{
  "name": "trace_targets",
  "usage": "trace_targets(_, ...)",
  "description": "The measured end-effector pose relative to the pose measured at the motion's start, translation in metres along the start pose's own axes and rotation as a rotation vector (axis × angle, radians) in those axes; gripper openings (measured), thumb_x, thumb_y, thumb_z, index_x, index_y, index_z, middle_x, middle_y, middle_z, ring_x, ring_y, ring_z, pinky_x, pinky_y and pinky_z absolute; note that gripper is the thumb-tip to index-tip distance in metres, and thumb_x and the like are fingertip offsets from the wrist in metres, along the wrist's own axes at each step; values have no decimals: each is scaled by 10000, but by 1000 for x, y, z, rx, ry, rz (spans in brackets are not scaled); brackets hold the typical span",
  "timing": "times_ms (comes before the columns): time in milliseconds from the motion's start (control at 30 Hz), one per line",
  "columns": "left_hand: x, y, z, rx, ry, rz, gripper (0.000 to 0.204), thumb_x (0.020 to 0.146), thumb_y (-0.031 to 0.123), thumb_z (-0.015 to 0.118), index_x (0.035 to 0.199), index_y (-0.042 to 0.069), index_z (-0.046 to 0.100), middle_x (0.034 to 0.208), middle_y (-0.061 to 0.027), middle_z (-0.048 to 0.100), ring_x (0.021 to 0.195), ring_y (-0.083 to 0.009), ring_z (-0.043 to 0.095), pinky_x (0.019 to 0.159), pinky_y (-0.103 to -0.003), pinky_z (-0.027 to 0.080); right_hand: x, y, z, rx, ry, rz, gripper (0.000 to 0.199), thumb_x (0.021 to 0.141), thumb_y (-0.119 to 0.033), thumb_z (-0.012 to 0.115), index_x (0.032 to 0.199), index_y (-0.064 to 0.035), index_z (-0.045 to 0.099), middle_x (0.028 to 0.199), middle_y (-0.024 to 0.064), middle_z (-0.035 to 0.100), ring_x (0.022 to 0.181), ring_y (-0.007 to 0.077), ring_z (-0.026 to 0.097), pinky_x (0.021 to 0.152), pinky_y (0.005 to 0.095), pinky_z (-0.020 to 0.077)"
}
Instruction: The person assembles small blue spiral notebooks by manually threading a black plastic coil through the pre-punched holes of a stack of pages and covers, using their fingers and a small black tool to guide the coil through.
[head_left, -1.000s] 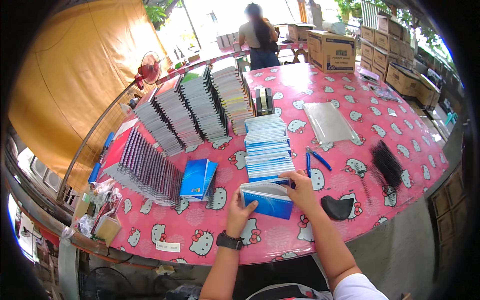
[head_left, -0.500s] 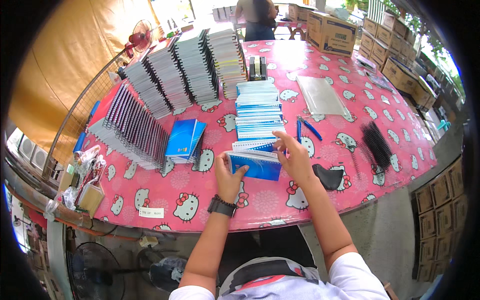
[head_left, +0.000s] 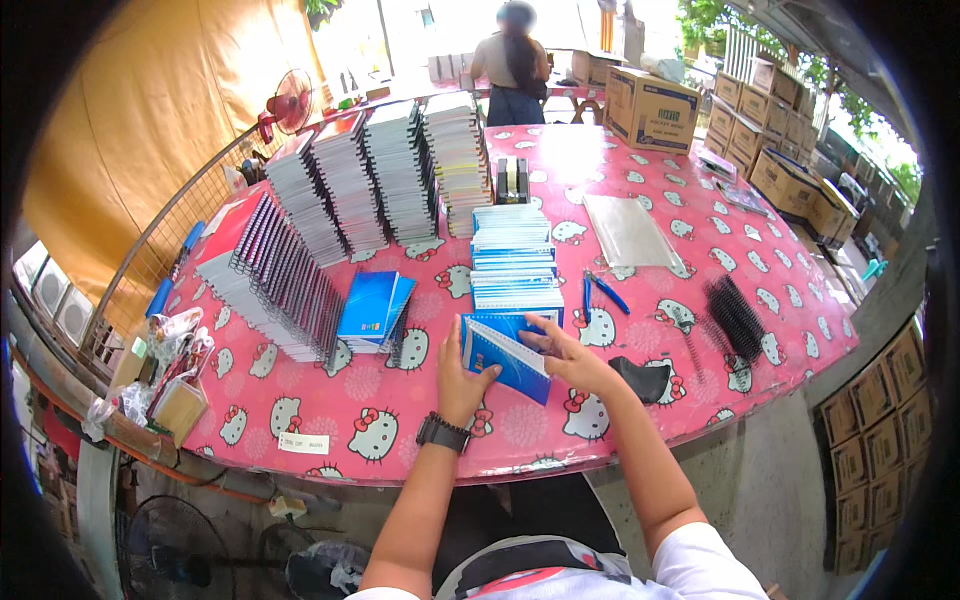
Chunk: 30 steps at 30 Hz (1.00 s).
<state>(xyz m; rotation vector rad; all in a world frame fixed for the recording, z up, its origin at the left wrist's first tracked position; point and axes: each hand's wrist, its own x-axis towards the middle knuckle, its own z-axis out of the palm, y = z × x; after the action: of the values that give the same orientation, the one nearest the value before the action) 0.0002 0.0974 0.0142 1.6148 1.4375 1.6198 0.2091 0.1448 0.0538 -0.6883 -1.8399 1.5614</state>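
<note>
A small blue-covered notebook (head_left: 512,372) with a row of punched holes along its edge and no coil on it is tilted, its white pages parted from the cover. My left hand (head_left: 462,385) grips its left side, thumb on the front cover. My right hand (head_left: 575,362) has its fingers closed at the upper right edge, by the parted pages. Just beyond lies a long row of similar punched blue and white booklets (head_left: 512,262). To the left, finished-looking coil-bound blue notebooks (head_left: 368,306) sit in a small pile.
Tall stacks of coil-bound notebooks (head_left: 390,175) stand at the back left. Blue-handled pliers (head_left: 606,292), a black pouch-like item (head_left: 642,380), black coils (head_left: 735,318) and a clear plastic sheet (head_left: 632,232) lie to the right. A cardboard box (head_left: 650,112) and a person (head_left: 512,65) are farther back.
The notebook has turned and tilted, its cover now facing me more. My right fingers have moved from above it down to its edge. The whole view has shifted slightly.
</note>
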Motion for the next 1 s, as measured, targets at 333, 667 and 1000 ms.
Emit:
trace_targets(333,-31,11,-32,-6,-62,-139,402,668,-11,751,986,48,513,1016,-111,581,956,-213,571,820,-327,472,-26,-8,43,104,88,-78,561,966,-457,417,1316,-19,441,1170,157,600,1087,200,561,1002,352,372)
trace_targets(667,-70,52,-25,-326,-52,-291,336,814,11,675,1063,34,450,899,-68,571,799,-118,573,669,-237,484,-35,-14,72,316,525,-119,226,912,-135,581,1076,21,576,856,30,627,797,76,574,719,221,453)
trace_targets(1000,-65,98,-1,588,194,298,507,767,-4,634,1248,44,481,1015,-91,618,953,-270,572,968,-401,378,-28,-6,85,54,640,-100,207,885,-92,589,1085,-36,576,869,37,586,794,96,557,696,252,444)
